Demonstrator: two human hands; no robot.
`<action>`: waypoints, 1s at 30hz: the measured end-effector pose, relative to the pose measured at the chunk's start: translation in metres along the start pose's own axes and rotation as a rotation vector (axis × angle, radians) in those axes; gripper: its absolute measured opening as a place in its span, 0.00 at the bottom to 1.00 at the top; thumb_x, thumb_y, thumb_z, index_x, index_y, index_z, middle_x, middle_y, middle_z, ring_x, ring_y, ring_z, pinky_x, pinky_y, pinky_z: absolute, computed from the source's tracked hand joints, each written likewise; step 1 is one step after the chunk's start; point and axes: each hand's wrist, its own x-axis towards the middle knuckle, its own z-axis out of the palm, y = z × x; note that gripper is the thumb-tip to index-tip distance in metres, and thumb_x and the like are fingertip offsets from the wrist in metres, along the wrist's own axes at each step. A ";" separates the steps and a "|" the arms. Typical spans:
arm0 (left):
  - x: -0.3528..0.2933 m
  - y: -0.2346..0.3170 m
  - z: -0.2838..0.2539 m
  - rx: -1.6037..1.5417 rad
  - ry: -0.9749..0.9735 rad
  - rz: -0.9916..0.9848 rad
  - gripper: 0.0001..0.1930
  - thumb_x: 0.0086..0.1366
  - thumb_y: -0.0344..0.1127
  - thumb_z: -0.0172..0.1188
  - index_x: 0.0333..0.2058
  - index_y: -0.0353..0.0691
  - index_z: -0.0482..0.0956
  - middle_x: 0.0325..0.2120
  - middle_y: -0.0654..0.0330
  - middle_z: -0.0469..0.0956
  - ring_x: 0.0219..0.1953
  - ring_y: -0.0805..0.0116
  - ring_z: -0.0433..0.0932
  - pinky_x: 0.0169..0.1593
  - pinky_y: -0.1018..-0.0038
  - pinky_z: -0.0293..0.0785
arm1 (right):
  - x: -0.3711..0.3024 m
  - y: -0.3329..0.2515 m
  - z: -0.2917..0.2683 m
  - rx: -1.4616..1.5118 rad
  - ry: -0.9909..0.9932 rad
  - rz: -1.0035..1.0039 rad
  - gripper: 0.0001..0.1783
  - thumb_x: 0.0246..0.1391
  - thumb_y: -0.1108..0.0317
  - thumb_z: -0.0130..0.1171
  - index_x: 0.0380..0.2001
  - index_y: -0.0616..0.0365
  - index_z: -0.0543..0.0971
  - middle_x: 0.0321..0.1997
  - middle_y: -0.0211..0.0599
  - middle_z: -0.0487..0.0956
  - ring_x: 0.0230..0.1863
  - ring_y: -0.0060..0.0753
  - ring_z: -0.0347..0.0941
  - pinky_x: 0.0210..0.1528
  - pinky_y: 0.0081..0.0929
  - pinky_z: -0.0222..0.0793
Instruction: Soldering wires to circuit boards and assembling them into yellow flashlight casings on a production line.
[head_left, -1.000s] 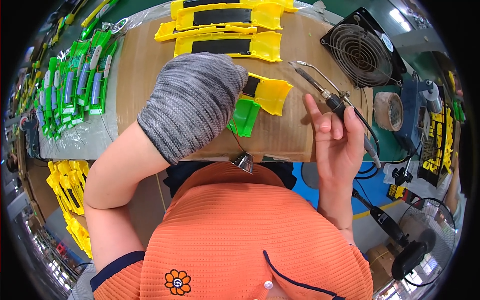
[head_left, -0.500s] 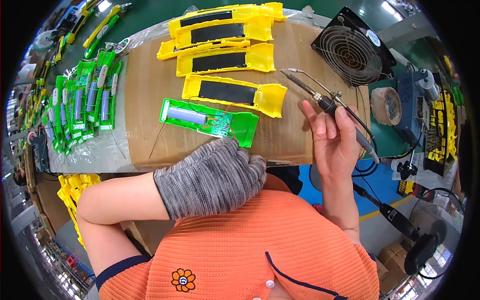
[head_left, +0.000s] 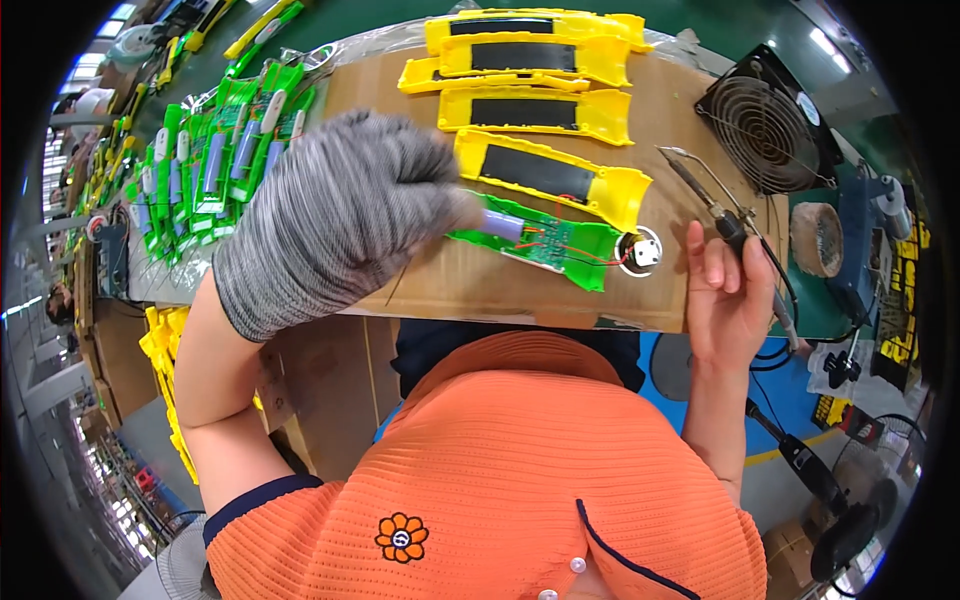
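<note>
Left hand (head_left: 360, 200), in a striped grey glove, is over the left end of the green shell (head_left: 590, 265), its fingers curled in and blurred at the tips, so whether they grip the shell or merely hover by it I cannot tell. Over on the right, the bare hand (head_left: 730, 290) is palm up and closed around the soldering iron (head_left: 735, 230), thumb against fingers on the handle — the metal tip points away past the fingertips, presumably to keep heat off the skin. Between the two hands lies that green shell, open side up, probably so its insides can be reached: a purple battery (head_left: 502, 225) at one end, a circuit board (head_left: 553, 240) beside it, and red wires running out to a small round lamp (head_left: 640, 252) at the right end. Just behind sits a yellow shell (head_left: 625, 195) with a black panel in it, and more yellow shells (head_left: 540, 108) are laid in rows further back. All of this rests on brown cardboard (head_left: 440, 290), perhaps there to guard the worktop. Left of it, a cluster of green shells (head_left: 230, 180) holds batteries too; far right, a fan (head_left: 765, 120) and a tape roll (head_left: 817, 240).
</note>
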 end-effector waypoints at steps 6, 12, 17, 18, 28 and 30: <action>-0.049 -0.002 0.043 0.464 -0.146 0.043 0.16 0.58 0.34 0.57 0.45 0.55 0.83 0.37 0.63 0.76 0.42 0.61 0.76 0.47 0.63 0.70 | -0.005 -0.006 0.001 -0.008 -0.026 0.025 0.10 0.68 0.68 0.49 0.28 0.49 0.67 0.16 0.23 0.61 0.24 0.24 0.66 0.61 0.40 0.68; -0.043 -0.007 0.055 0.183 0.203 0.052 0.14 0.53 0.33 0.63 0.40 0.51 0.83 0.41 0.67 0.79 0.45 0.61 0.76 0.48 0.62 0.71 | -0.031 -0.013 0.009 -0.129 -0.103 0.049 0.05 0.65 0.69 0.50 0.35 0.54 0.66 0.14 0.24 0.59 0.19 0.27 0.67 0.57 0.42 0.72; -0.011 0.009 0.066 -0.234 0.250 -0.063 0.09 0.61 0.32 0.62 0.40 0.52 0.82 0.38 0.65 0.81 0.42 0.59 0.78 0.48 0.63 0.72 | -0.040 -0.006 0.009 -0.215 -0.190 0.079 0.09 0.60 0.73 0.53 0.40 0.59 0.65 0.22 0.36 0.72 0.17 0.22 0.64 0.36 0.36 0.78; -0.005 0.010 0.068 -0.238 0.249 -0.059 0.09 0.61 0.32 0.62 0.40 0.52 0.82 0.38 0.65 0.81 0.42 0.59 0.78 0.48 0.63 0.72 | -0.042 -0.006 0.004 -0.206 -0.189 0.110 0.09 0.60 0.75 0.53 0.40 0.59 0.65 0.25 0.39 0.74 0.17 0.21 0.63 0.30 0.32 0.78; 0.021 0.023 0.067 -0.181 0.130 -0.139 0.09 0.56 0.27 0.66 0.37 0.42 0.81 0.33 0.56 0.79 0.38 0.53 0.78 0.42 0.62 0.74 | -0.048 -0.001 0.011 -0.307 -0.147 0.149 0.11 0.59 0.75 0.56 0.38 0.58 0.64 0.39 0.56 0.81 0.19 0.23 0.69 0.22 0.24 0.71; 0.024 0.025 0.067 -0.200 0.146 -0.166 0.09 0.55 0.26 0.66 0.35 0.40 0.80 0.31 0.55 0.78 0.36 0.52 0.77 0.41 0.61 0.74 | -0.049 -0.001 0.010 -0.329 -0.148 0.165 0.11 0.59 0.75 0.56 0.38 0.58 0.64 0.40 0.57 0.81 0.20 0.25 0.71 0.22 0.23 0.71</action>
